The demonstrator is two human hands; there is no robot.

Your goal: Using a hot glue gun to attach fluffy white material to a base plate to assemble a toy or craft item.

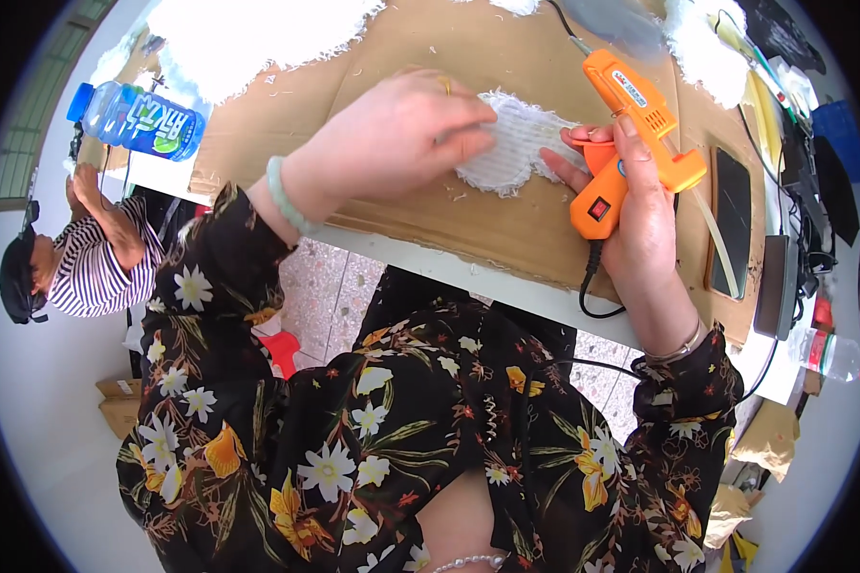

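Glue gun (652, 116) in orange, gripped by my right hand (645, 224) above the right part of the cardboard (401, 210), as I see it from my remote post. Its tip (580, 46) points toward the far edge; a glue stick (719, 239) trails from its rear beside the phone (733, 215) at the right edge. My left hand (392, 138) hangs blurred, fingers half curled, at the left rim of the cloth (511, 143), right of the cardboard's middle; I cannot tell whether they pinch it. I judge the gun light, hard and somewhat slick, best held by its handle (610, 198), away from a possibly hot tip, cord (592, 272) left slack. The cloth looks soft and fray-prone, best taken gently by its rim.
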